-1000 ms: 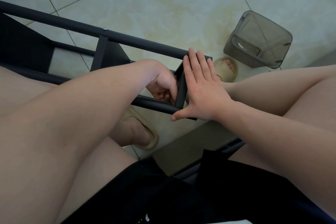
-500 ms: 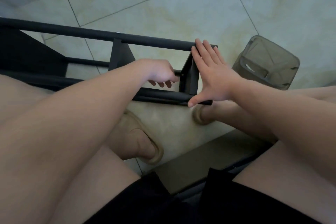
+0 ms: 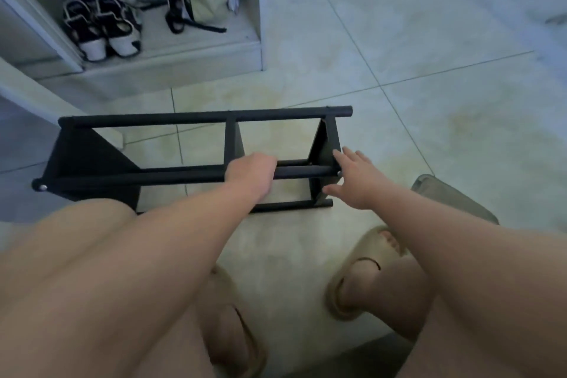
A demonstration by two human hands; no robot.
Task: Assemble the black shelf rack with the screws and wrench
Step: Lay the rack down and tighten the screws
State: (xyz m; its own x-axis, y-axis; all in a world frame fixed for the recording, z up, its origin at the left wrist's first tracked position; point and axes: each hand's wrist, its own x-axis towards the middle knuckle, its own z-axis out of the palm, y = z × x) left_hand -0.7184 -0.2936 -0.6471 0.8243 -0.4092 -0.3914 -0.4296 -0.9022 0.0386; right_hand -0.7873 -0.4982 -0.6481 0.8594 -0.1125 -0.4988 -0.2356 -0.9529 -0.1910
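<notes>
Lying on the floor [image 3: 399,40], the black shelf rack [image 3: 92,159] is in both hands. The left hand [image 3: 251,172] curls round its front bar [image 3: 153,177]. The right hand [image 3: 352,181] presses flat and spread wide on the end panel [image 3: 322,147]. A hard push might tip the rack or make it slide away.

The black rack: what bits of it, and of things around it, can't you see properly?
All in the head view:
- Left hand: its fingertips curl over the near bar of the black rack, hidden by the hand itself; whether they hold anything else can't be told.
- Rack's lower left corner: covered by the left thigh.
- Gray bin: mostly behind the right arm.
- Shoes in the cupboard: blurred.
</notes>
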